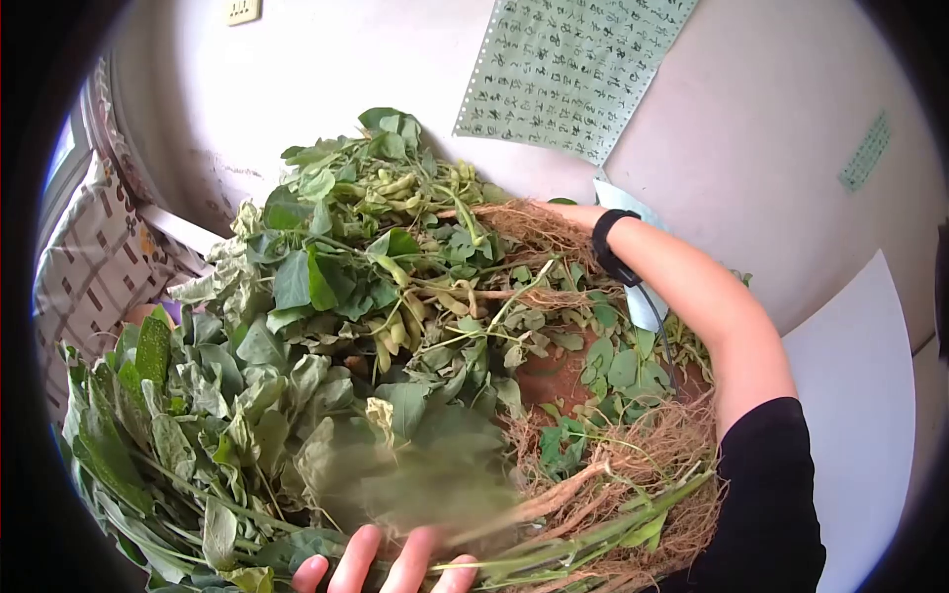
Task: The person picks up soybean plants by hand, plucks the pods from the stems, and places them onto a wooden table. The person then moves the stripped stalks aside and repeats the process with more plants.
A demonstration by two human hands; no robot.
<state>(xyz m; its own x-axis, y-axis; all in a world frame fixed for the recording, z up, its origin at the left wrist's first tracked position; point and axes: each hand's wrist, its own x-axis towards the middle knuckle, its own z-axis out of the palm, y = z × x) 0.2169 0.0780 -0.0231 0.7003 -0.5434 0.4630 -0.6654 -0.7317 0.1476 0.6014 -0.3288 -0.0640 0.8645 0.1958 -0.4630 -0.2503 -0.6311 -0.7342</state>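
A large heap of uprooted bean plants (267, 356) with green leaves, pods and brown roots fills the middle. My left hand (390, 568) is at the bottom edge, its fingers spread and bent against the stems and leaves of the nearest plants; its palm is out of frame. My right arm, with a black band at the wrist, reaches over the right side to the back of the heap. My right hand (568, 211) lies mostly hidden behind the brown roots (529, 225) there, so its fingers do not show. Green pods (395, 331) hang in the middle; leaves near my left hand are blurred.
A handwritten sheet (573, 74) hangs on the wall behind the heap, with a smaller note (866, 151) at the right. A white panel (855, 395) stands at the right. Patterned cloth (94, 267) is at the left. Reddish surface (554, 381) shows between the plants.
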